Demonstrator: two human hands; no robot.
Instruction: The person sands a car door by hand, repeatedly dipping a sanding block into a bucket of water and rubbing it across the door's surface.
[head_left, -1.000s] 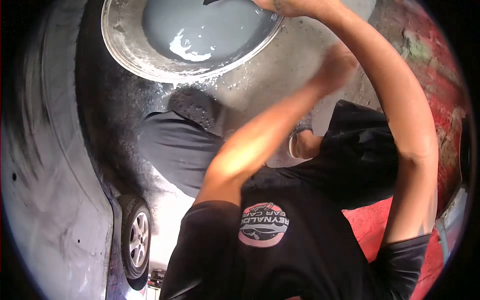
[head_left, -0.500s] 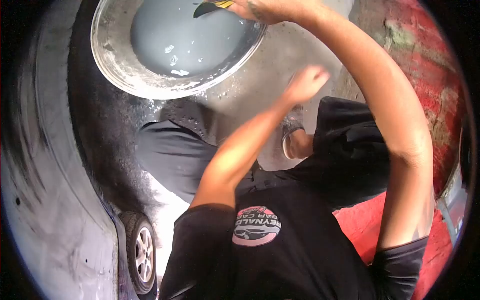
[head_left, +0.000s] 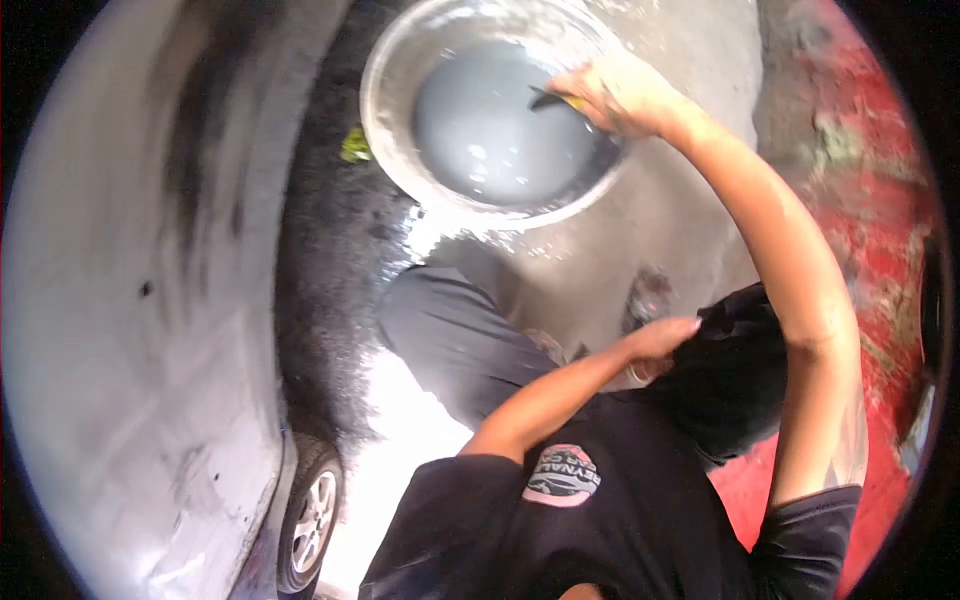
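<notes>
My right hand (head_left: 620, 95) is closed around a small black-and-yellow object (head_left: 552, 99), held over the right part of a round metal basin (head_left: 385, 110). Cloudy grey water (head_left: 490, 120) with bits of foam fills the basin. My left hand (head_left: 660, 345) is low in front of my shirt, beside the dark trouser leg (head_left: 740, 370). Its fingers look curled in; what they hold, if anything, is hidden.
A grey, scuffed car body panel (head_left: 150, 330) fills the left side, with a wheel (head_left: 312, 520) at lower left. A yellow-green scrap (head_left: 355, 146) lies by the basin. On the right is a worn red surface (head_left: 880, 210). My bent knee (head_left: 440, 320) is below the basin.
The view has shifted, so the basin appears further right and more of the car panel shows. My left hand has come down closer to my body. My right hand still grips the black-and-yellow object.
</notes>
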